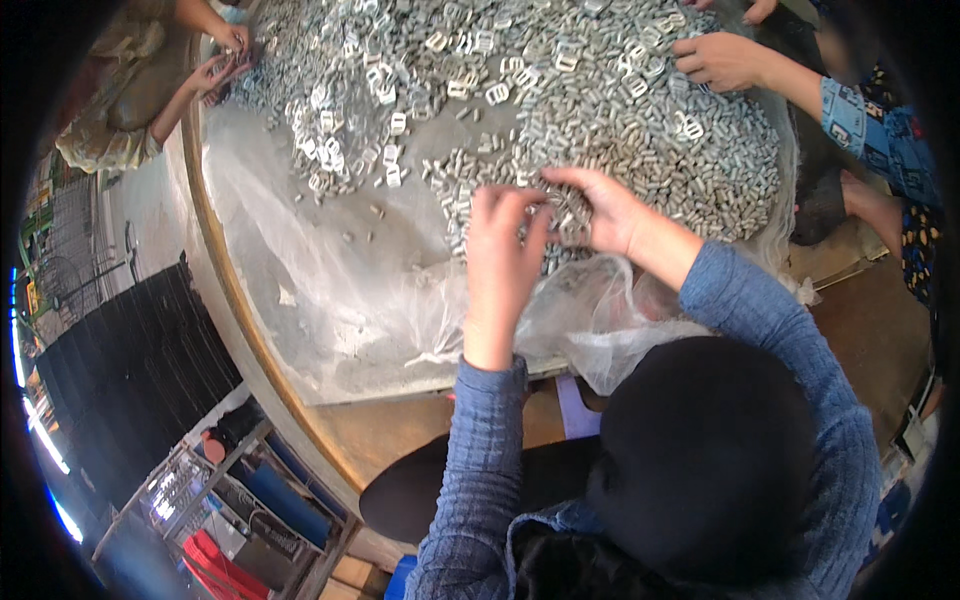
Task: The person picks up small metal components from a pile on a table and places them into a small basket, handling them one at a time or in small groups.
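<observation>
In front of me a wide heap of small grey metal pieces (690,170) covers the table, with paler slotted buckles (497,94) scattered over it. My right hand (615,212) curls round a cluster of small metal pieces (570,218) at the heap's near edge. Beside it is my left hand (500,235), its fingers bent and thumb turned toward the cluster; what they pinch, if anything, is too small to make out. Both arms wear blue knitted sleeves.
Clear plastic sheeting (340,270) lies on the table, bunched at the near edge (610,310). Co-workers' hands (725,62) work at the right and at the far left (225,65). A rack with trays (230,510) stands at lower left, past the table's curved rim (235,290).
</observation>
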Motion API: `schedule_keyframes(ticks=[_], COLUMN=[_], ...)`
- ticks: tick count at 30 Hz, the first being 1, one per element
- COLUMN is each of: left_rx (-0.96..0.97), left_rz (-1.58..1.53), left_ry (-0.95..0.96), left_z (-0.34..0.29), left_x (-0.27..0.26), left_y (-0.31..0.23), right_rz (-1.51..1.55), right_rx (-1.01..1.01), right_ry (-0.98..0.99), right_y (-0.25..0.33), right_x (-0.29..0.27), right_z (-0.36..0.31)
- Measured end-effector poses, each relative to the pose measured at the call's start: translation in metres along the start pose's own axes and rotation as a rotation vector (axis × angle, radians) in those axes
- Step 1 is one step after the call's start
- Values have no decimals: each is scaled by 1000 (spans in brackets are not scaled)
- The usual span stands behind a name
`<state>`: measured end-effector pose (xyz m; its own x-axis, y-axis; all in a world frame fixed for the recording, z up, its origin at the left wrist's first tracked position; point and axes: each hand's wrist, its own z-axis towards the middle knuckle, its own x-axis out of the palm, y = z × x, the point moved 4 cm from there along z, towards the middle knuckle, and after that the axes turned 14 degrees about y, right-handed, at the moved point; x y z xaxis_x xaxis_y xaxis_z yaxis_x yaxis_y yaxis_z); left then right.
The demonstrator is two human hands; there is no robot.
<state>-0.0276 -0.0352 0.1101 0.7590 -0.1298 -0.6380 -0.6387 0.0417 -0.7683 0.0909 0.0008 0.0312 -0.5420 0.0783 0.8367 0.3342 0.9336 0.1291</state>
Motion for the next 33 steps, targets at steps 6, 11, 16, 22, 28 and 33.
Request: schedule_keyframes(ticks=[6, 11, 16, 22, 28, 33], left_rx=[177, 24, -72, -71, -89, -290], left_rz=[75, 69, 157, 133, 25, 63], left_ry=[-145, -226, -254, -141, 235, -60], left_z=[-4, -32, -44, -36, -23, 23], left_x=[0, -20, -52, -39, -14, -55], left_y=[-31, 7, 25, 26, 77, 156], right_rz=[187, 271, 201, 12, -567, -1554], right_rx=[-150, -346, -806, -1163, -712, -478], right_ry=[126, 129, 642, 77, -137, -212], right_y=[10, 51, 244, 346, 224, 158], right_x=[-5, 0, 42, 48, -19, -32], right_z=[12, 15, -9, -50, 20, 55])
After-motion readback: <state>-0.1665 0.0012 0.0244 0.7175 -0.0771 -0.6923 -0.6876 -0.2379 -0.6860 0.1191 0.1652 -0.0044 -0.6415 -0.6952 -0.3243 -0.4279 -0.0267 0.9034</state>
